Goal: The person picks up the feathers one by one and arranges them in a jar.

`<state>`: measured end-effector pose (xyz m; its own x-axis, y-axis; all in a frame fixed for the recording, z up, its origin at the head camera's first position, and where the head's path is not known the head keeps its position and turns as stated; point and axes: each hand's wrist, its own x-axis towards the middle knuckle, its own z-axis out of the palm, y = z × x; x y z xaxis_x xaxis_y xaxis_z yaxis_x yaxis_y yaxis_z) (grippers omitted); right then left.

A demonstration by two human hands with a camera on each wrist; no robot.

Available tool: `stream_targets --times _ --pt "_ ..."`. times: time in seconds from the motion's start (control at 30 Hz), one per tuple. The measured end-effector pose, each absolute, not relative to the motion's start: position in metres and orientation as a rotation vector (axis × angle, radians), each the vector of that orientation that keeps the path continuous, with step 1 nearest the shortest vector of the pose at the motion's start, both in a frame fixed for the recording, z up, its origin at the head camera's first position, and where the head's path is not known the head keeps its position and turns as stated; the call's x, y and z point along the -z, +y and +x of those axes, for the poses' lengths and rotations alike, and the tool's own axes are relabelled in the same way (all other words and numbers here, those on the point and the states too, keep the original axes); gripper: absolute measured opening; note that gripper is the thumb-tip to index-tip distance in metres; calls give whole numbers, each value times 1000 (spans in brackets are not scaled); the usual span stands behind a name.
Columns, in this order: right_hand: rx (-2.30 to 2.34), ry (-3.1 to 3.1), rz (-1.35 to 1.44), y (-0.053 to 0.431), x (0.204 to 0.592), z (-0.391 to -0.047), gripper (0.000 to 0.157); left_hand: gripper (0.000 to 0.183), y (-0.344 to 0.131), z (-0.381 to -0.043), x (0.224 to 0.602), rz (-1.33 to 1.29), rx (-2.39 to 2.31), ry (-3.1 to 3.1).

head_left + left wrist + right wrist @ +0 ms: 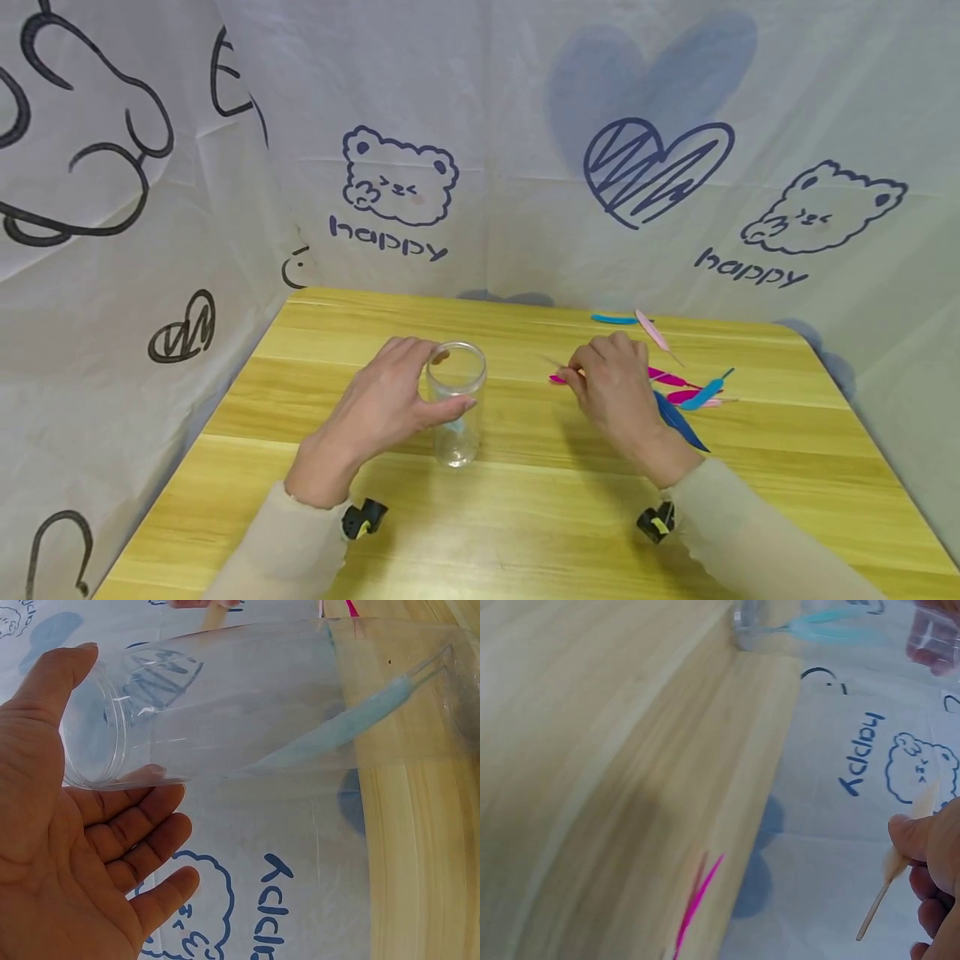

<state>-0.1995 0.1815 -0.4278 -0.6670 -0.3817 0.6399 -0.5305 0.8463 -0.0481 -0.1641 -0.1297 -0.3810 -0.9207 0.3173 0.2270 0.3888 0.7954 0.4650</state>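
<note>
A clear plastic jar (457, 450) stands upright and uncovered on the wooden table. My left hand (378, 408) holds it near the rim, thumb on the near side and fingers round the back. Inside leans a light blue feather (337, 727) with its quill toward the bottom. To the jar's right, above the table, my right hand (618, 396) pinches a pale cream feather (895, 864) between thumb and fingers, its bare quill sticking out. In the head view most of that feather is hidden by the hand. A magenta feather (557, 379) lies just beneath those fingertips.
Several loose feathers lie right of my right hand, among them a dark blue feather (681, 423) and a bright blue feather (705, 395). Farther back are a pale pink feather (652, 331) and another blue feather (613, 319). White cloth (517, 242) with drawings hangs behind the table.
</note>
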Motion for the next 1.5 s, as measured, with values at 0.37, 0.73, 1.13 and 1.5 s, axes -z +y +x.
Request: stream_targets --times 0.37,0.73,1.13,1.5 --pt "-342 -2288 713 177 407 -199 21 72 -131 -164 381 -570 772 -2834" --pt "-398 -2250 759 163 377 -197 23 73 -131 -163 379 -573 755 -2833" --pt "-397 -2145 827 129 340 -193 23 70 -130 -163 380 -574 758 -2827" --pt "-414 -2111 880 93 318 -184 20 68 -130 -164 381 -612 740 -2790"
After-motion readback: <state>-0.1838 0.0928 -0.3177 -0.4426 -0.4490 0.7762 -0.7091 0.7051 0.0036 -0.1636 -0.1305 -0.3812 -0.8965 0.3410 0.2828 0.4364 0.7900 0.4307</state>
